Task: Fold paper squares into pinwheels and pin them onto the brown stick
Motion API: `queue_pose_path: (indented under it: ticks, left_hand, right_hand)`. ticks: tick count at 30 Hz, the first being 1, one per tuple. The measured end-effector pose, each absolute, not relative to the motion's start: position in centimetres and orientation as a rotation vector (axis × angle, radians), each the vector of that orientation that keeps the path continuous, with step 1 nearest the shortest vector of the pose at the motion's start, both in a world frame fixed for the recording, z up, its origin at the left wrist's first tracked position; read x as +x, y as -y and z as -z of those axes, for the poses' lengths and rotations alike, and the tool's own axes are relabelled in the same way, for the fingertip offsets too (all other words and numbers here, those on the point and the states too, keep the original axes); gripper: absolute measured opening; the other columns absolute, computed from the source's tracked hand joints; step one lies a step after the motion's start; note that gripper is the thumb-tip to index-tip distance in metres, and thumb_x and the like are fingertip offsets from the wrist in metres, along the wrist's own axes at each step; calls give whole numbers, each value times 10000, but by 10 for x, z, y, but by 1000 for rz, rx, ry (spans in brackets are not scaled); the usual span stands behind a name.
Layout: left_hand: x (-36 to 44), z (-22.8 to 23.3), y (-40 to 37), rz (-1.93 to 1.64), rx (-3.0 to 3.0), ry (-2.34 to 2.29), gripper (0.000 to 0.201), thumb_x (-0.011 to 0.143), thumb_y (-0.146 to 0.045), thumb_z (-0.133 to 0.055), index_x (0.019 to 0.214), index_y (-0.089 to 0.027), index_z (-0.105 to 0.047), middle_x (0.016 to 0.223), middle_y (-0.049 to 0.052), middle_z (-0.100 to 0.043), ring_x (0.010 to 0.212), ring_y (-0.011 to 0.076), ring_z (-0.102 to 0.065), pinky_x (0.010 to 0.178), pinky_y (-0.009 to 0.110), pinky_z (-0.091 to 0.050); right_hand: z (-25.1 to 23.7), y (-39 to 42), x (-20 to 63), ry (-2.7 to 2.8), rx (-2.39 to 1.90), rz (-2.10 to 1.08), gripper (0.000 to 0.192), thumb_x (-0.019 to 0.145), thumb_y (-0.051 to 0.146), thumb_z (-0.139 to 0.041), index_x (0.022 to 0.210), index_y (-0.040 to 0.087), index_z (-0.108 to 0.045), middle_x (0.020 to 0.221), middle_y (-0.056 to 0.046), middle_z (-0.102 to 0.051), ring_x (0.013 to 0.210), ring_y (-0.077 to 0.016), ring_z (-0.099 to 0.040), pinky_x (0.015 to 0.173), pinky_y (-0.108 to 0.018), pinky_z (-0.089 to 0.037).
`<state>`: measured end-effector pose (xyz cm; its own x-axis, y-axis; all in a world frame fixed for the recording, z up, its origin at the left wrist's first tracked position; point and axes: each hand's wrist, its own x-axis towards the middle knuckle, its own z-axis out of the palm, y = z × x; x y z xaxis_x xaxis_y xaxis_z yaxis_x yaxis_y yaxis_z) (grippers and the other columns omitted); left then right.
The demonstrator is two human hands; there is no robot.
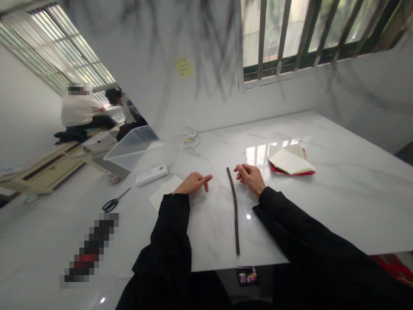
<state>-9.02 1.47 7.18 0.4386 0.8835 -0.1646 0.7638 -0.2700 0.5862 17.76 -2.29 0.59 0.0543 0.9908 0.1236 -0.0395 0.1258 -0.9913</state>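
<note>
A thin, dark brown stick (pixel 235 211), slightly bent, lies lengthwise on the white marbled table between my hands. To the left of its upper end, my left hand (pixel 192 183) hovers over or rests on the table, thumb and forefinger apart, holding nothing visible. My right hand (pixel 251 177) is close to the stick's right side, with loosely bent fingers and nothing visible in them. It does not seem to touch the stick. A pale sheet of paper (pixel 161 196) lies partly behind my left wrist.
Scissors (pixel 112 203) and a white oblong device (pixel 151 175) lie to the left. A clear plastic bin (pixel 132 148) stands behind them. Stacked coloured paper (pixel 290 161) is at the right. A sticky note (pixel 183 67) hangs on the wall. Two people sit far left.
</note>
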Motion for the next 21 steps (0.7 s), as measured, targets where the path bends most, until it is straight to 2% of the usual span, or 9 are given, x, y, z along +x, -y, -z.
queue_pose_path:
  ticks: [3,5,9,11,21]
  left_hand:
    - [-90,-75,-14,-402,2022,-1343,766,883,-801,-467,502,-169,-671,454,-22,-310,490,119,-321,567,308,-261]
    - [-89,-74,-15,-509,2012,-1377,690,885,-754,-521,582,-164,-712,464,-41,-287,489,114,-284,551,305,-227]
    - [-83,-68,-17,-636,2119,-1400,401,845,-559,-695,891,-175,-802,505,-74,-336,521,111,-287,567,284,-228]
    - [-80,-65,-17,-699,2171,-1392,335,821,-502,-733,891,-180,-790,519,-80,-340,538,111,-298,583,278,-240]
    - [-59,-51,-19,-927,2082,-1317,422,807,-596,-726,727,-188,-654,546,-61,-390,580,126,-351,590,278,-256]
  right_hand:
    - [-6,23,178,1193,-1109,-1100,525,894,675,-629,879,166,-759,645,-34,-679,520,-122,-555,514,-252,-466]
    - [-6,23,178,1203,-1116,-1090,534,890,685,-631,871,166,-759,643,-34,-679,520,-123,-557,516,-253,-472]
    - [-8,24,179,1209,-1132,-1056,539,888,687,-633,849,164,-755,636,-34,-676,518,-123,-558,521,-255,-478]
    - [-8,25,179,1208,-1141,-1042,536,893,681,-630,841,163,-755,635,-36,-676,515,-122,-556,521,-256,-475]
    - [-8,27,182,1260,-1183,-987,573,865,728,-628,828,169,-747,643,-44,-680,529,-134,-558,514,-267,-467]
